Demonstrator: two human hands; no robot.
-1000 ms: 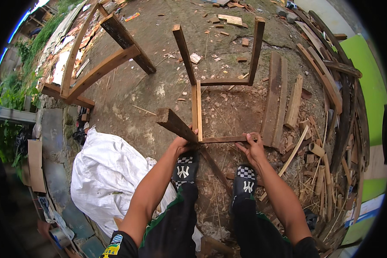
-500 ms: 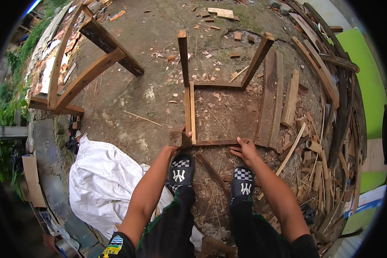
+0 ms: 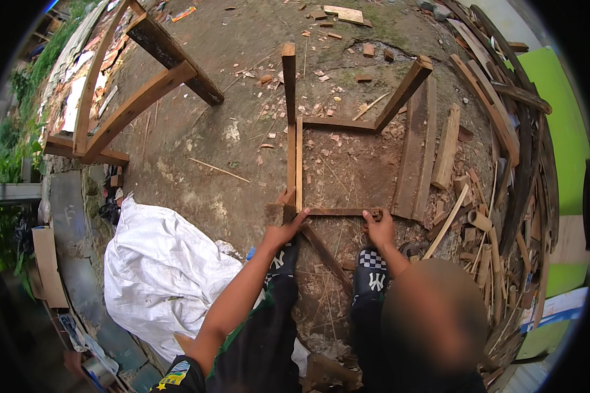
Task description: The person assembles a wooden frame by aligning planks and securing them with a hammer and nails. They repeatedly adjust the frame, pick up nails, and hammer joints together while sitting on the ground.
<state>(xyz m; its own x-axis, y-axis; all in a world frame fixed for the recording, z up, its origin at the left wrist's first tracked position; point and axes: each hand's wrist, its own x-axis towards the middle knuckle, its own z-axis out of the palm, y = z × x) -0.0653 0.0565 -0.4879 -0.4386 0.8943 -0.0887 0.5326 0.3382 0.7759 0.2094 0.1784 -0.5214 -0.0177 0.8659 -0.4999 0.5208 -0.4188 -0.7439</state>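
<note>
A wooden frame of narrow bars, with a left bar [image 3: 292, 157], a far bar [image 3: 339, 124] and upright legs such as the far right leg [image 3: 403, 95], stands on the ground ahead of me. My left hand [image 3: 285, 229] is closed around its near left corner, beside the leg's squared top [image 3: 280, 213]. Its thumb presses the left end of the near bar [image 3: 341, 211]. My right hand [image 3: 381, 230] pinches that bar's right end between thumb and fingers. A blurred patch covers much of my right forearm.
Another wooden frame [image 3: 137, 98] stands at far left. A white sack [image 3: 167, 262] lies at near left. Planks [image 3: 414, 154], a wood block [image 3: 446, 147] and piled timber [image 3: 518, 164] lie right. A loose batten [image 3: 324, 255] is between my feet; wood chips litter the ground.
My left thumb has come over the near bar's left end. My right hand has shifted slightly right and now pinches the bar's end. The blurred patch has appeared over my right forearm.
</note>
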